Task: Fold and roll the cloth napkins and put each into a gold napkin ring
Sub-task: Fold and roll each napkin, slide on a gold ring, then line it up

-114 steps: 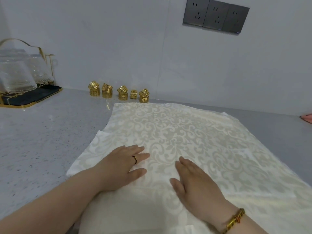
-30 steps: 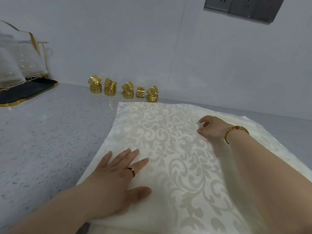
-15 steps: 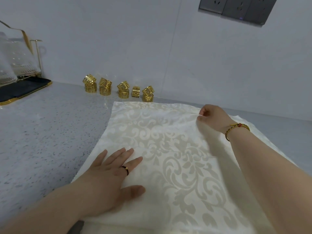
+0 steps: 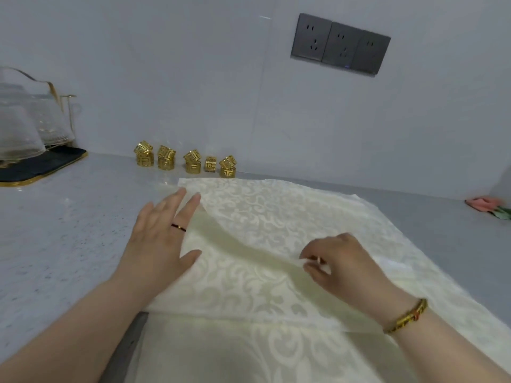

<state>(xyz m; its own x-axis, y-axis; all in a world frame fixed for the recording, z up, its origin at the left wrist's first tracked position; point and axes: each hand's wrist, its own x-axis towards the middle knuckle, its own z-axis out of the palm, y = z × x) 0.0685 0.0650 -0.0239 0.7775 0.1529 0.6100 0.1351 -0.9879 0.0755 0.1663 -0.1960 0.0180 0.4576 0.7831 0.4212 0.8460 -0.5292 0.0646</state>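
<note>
My right hand (image 4: 343,264) pinches a corner of the cream napkin (image 4: 276,214), folded over its middle. My left hand (image 4: 163,239) lies flat with fingers spread on its left edge. The gold rings (image 4: 190,161) stand on the surface (image 4: 55,230) by the wall.

The surface (image 4: 55,230) is pale grey, finely speckled. The napkin (image 4: 271,217) is cream with a tone-on-tone scrolling leaf damask. The napkin rings (image 4: 190,161) at the far edge are gold, pierced in a key pattern. The tray (image 4: 41,164) is black, gold-rimmed; the sockets (image 4: 340,45) dark grey.
</note>
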